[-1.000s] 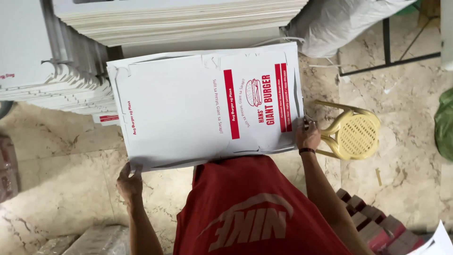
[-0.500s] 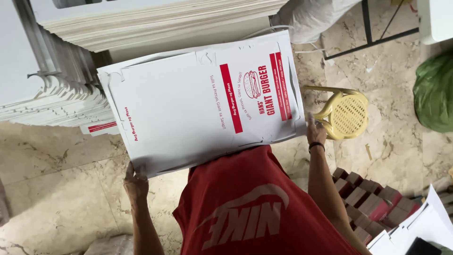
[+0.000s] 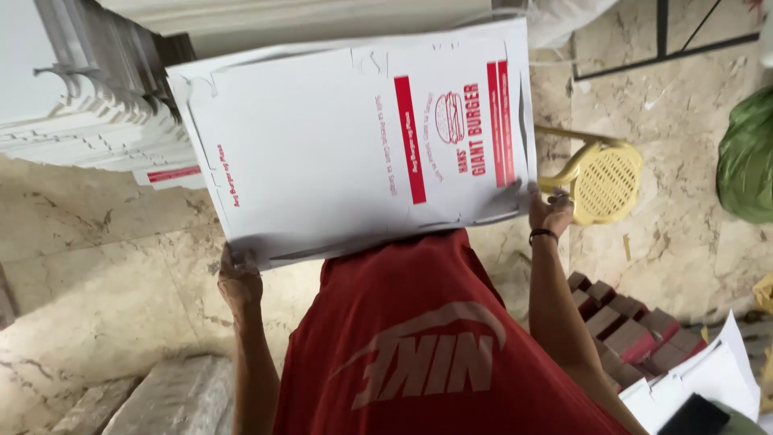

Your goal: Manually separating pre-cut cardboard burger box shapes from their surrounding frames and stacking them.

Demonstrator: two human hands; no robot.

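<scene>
I hold a large flat white cardboard box blank (image 3: 338,145) with red stripes and a burger drawing in front of my red shirt. My left hand (image 3: 238,282) grips its lower left corner. My right hand (image 3: 551,211), with a dark band on the wrist, grips its lower right edge. The sheet is tilted, its right side higher. Behind it rise tall stacks of the same white flat blanks (image 3: 97,105).
A yellow plastic stool (image 3: 600,173) stands to the right on the marble floor (image 3: 105,274). A green bag (image 3: 749,153) lies at the far right. Several dark red folded boxes (image 3: 628,322) and white sheets (image 3: 708,379) sit at the lower right. A grey stone block (image 3: 169,399) lies at the lower left.
The view has swung left and down a little. The blank has tilted further, its right side rising. Both hands keep their grip on its lower corners.
</scene>
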